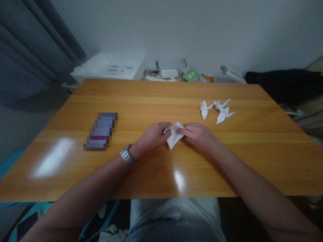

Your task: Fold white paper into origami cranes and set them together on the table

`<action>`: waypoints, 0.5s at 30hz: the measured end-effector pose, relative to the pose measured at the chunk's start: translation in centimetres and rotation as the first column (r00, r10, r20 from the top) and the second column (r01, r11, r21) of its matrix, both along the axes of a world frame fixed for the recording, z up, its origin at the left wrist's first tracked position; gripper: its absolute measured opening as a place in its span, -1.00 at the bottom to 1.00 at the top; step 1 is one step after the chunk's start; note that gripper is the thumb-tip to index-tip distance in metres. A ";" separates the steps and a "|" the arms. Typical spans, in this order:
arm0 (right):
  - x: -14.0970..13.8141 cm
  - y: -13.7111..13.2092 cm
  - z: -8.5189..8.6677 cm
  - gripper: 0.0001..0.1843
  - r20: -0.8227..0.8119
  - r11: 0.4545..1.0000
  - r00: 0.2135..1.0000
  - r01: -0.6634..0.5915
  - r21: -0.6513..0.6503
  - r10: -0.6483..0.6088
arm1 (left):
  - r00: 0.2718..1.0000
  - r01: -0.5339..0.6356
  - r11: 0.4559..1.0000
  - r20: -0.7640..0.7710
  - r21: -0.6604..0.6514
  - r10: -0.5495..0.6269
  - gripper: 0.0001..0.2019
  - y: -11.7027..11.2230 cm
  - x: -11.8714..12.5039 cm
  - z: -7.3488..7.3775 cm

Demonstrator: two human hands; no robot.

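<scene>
Between my two hands is a small piece of folded white paper [173, 138], held just above the wooden table, one pointed corner toward me. My left hand [154, 135], with a metal watch [128, 155] on its wrist, pinches the paper's left side, thumb on top. On the right side my right hand [198, 135] grips it, with a fingertip lying over the paper's face. The fingers beneath the paper are hidden. Farther back to the right lie three finished paper cranes: one crane [204, 109] on the left, another crane [220, 105] behind, and a crane [223, 116] nearest me.
A blurred-out phone [101, 131] lies on the wooden table [151, 97] to the left. Past the far edge are a white plastic tray [111, 65], a green booklet [195, 75] and other clutter. Dark cloth [282, 82] lies beyond the right corner; a grey curtain [32, 50] hangs at left.
</scene>
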State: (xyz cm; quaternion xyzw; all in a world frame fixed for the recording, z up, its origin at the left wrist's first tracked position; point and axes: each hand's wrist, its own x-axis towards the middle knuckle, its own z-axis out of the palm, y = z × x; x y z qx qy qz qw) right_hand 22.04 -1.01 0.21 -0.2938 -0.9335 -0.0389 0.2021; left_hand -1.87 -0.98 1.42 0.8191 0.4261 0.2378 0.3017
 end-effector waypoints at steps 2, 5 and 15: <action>0.1 0.0 0.1 -0.81 0.003 1.000 1.000 -0.006 0.010 0.006 | 0.999 0.031 0.999 0.044 -0.026 -0.030 -0.76 0.0 -0.1 -0.1; 0.2 0.0 0.2 -0.81 0.010 0.999 1.000 -0.021 0.024 0.021 | 0.996 0.042 0.997 0.084 -0.071 -0.036 -0.76 0.0 -0.1 -0.3; 0.5 -0.2 0.4 -0.78 -0.043 0.996 0.999 -0.012 0.092 0.016 | 0.900 0.143 0.905 0.433 -0.401 0.049 -0.75 0.8 -0.1 -1.5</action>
